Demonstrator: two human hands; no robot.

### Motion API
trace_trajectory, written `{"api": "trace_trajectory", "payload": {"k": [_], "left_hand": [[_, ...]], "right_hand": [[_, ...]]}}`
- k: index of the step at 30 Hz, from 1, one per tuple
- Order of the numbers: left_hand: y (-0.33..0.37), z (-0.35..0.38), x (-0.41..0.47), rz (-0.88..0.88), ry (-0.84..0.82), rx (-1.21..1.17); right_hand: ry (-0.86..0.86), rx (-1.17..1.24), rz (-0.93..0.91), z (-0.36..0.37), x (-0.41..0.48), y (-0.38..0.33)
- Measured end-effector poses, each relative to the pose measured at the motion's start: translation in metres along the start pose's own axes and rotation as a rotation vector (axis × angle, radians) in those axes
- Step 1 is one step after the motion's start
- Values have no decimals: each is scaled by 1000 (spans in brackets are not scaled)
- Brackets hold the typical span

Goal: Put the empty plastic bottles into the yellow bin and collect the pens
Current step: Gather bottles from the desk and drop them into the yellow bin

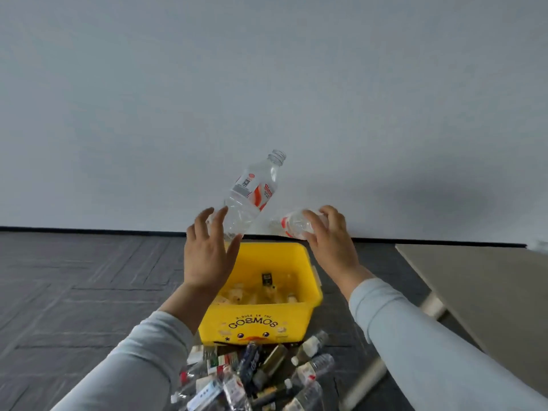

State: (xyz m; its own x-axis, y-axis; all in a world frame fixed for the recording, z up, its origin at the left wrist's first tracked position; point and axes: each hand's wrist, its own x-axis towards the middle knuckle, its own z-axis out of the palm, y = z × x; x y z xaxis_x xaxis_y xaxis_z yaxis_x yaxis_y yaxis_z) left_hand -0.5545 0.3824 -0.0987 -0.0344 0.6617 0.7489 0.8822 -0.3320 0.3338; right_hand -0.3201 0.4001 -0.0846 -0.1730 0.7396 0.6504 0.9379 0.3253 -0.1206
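Left hand [207, 253], fingers spread, beside an uncapped bottle [253, 194] above the yellow bin [261, 318]; right hand [332, 235] grips a second bottle [292, 223]. Dark floor [74, 277], grey wall [267, 84].

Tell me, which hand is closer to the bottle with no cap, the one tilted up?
Left. The left hand is open right at the base of the uncapped bottle, above the yellow bin. The right hand is off to its side, holding another bottle.
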Motion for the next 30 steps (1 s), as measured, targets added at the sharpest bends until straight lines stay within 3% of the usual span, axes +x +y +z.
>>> {"api": "trace_trajectory", "payload": {"k": [2,3,10,15,17,21,22,30], "left_hand": [[-9,5,0,-18,-27,23],[-14,7,0,-21,-39,42],[-35,29,-22,-71,-149,105],[-37,51,-24,-13,-201,124],[-32,68,-3,11,-232,231],[-29,107,47,-133,-836,575],[-25,114,49,-145,-896,600],[13,105,8,52,-707,417]], "right_hand": [[-407,-71,147,22,15,-2],[-468,-78,152,30,19,-7],[-270,-23,-6,46,3,-9],[-15,22,-103,45,-4,8],[6,24,-111,45,-6,16],[-81,-3,-34,44,-8,36],[-106,-18,-10,42,-9,41],[-301,-77,76,21,-36,58]]}}
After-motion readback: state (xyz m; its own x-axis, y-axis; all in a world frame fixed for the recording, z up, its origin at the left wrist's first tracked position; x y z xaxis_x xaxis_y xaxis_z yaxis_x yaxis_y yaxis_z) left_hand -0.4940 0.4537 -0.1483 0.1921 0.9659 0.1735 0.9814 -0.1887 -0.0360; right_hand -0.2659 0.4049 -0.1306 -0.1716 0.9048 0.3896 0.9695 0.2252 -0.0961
